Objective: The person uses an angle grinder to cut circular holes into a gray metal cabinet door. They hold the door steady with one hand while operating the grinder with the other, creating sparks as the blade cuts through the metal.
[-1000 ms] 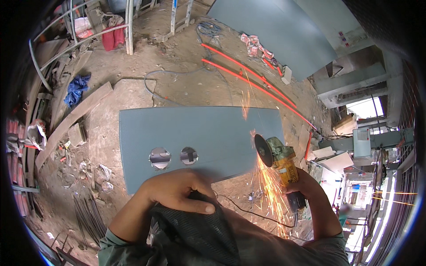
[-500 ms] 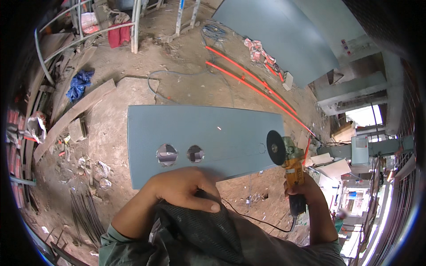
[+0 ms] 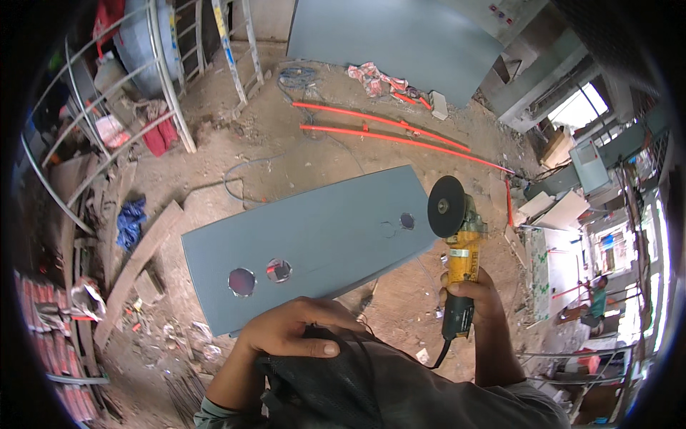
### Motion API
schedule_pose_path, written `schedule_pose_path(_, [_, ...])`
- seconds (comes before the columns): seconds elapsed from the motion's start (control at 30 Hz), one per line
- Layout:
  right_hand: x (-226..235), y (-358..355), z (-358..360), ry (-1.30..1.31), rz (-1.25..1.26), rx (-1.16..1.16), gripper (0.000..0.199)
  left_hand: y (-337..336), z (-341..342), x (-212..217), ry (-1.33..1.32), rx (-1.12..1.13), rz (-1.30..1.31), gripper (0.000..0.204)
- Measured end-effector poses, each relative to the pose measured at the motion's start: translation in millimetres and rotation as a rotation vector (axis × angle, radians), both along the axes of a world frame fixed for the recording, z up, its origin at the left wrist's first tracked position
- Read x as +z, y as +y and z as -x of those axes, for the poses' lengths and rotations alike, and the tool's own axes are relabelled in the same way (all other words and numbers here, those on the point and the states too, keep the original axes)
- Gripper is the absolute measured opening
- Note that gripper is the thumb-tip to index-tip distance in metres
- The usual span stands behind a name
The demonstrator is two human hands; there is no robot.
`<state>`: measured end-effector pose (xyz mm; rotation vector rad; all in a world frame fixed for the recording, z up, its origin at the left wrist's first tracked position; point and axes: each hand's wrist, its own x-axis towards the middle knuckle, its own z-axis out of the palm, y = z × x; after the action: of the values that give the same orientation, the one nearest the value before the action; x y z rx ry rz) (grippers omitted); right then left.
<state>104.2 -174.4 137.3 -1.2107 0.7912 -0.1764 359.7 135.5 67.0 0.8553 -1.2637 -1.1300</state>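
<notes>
Signage — one grey rectangular wall box [image 3: 590,166] with a pale label patch, far right; no packages or screens discernible.

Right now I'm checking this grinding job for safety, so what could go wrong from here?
1. The right hand alone holds the angle grinder, its bare disc lifted beside the grey panel; a slip could bring it onto the panel edge or the body.
2. The left hand is bare and rests on dark cloth near the panel's lower edge, likely sharp.
3. The cord trails by the knee and could snag.
</notes>
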Motion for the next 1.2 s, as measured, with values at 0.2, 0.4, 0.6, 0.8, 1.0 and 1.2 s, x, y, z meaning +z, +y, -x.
schedule_pose_path(0.2, [-31.4, -7.6, 47.9, -0.199, -0.063, -0.106, 0.042, -43.0, 46.1, 16.2, 0.02, -0.216, -0.086, 0.05])
schedule_pose_path(0.4, [-53.8, -6.5, 118.3, -0.245, 0.005, -0.144, 0.04, -91.7, 127.6, 22.4, -0.16, -0.324, -0.156, 0.055])
schedule_pose_path(0.6, [-71.4, 9.1, 187.0, -0.047, 0.186, -0.174, 0.043, -82.5, 172.4, 22.9, -0.206, -0.338, -0.236, 0.06])
schedule_pose_path(0.8, [-63.5, 26.6, 201.9, -0.11, 0.225, -0.239, 0.049, -76.9, 165.1, 25.2, -0.41, -0.262, -0.179, 0.063])
schedule_pose_path(1.0, [-24.7, 37.3, 179.4, 0.12, 0.501, -0.282, 0.057, -37.1, 119.5, 34.1, -0.376, -0.321, -0.085, 0.066])
schedule_pose_path(1.2, [5.5, 45.5, 123.8, 0.424, 0.918, -0.039, 0.065, 27.3, 36.3, 45.1, -0.767, -0.133, -0.013, 0.085])
